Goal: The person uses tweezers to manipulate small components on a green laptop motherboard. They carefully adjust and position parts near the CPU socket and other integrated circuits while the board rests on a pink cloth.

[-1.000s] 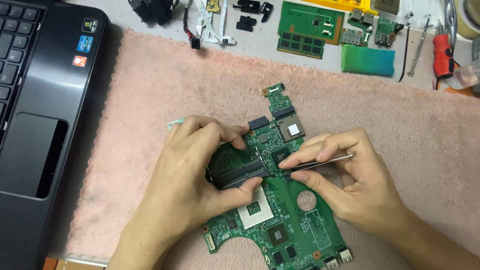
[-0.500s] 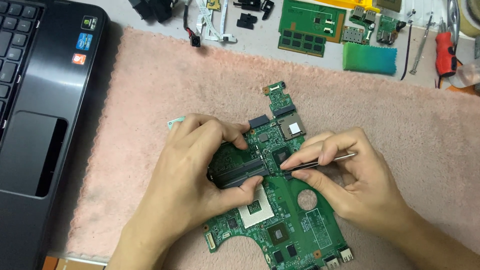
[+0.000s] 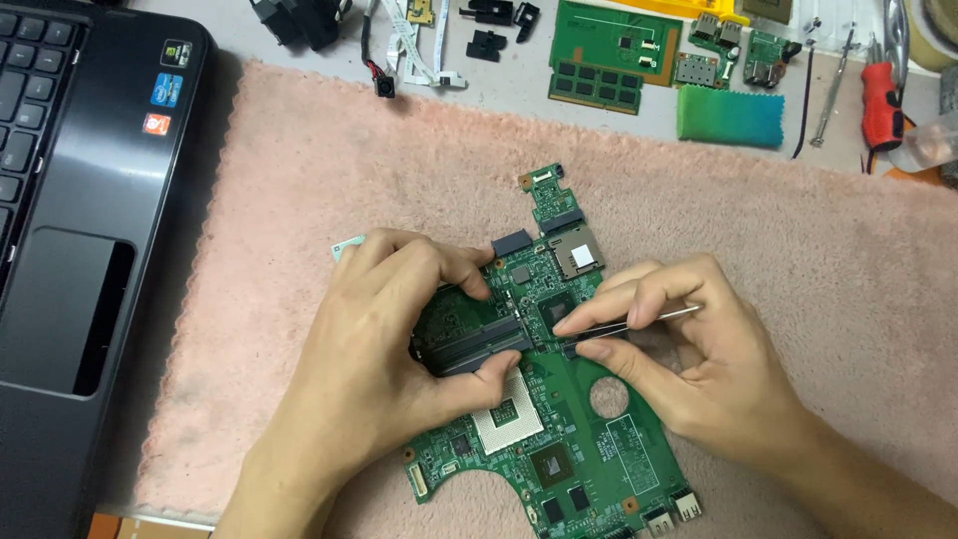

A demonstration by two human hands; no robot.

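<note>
Nothing moved: 2 hands [image 3: 379, 349] [image 3: 699, 369], 1 motherboard [image 3: 559, 439], 1 tweezers [image 3: 639, 321].

Green laptop motherboard [image 3: 559, 439] flat on pink mat, slim metal tweezers [image 3: 639, 321] angled onto it
</note>
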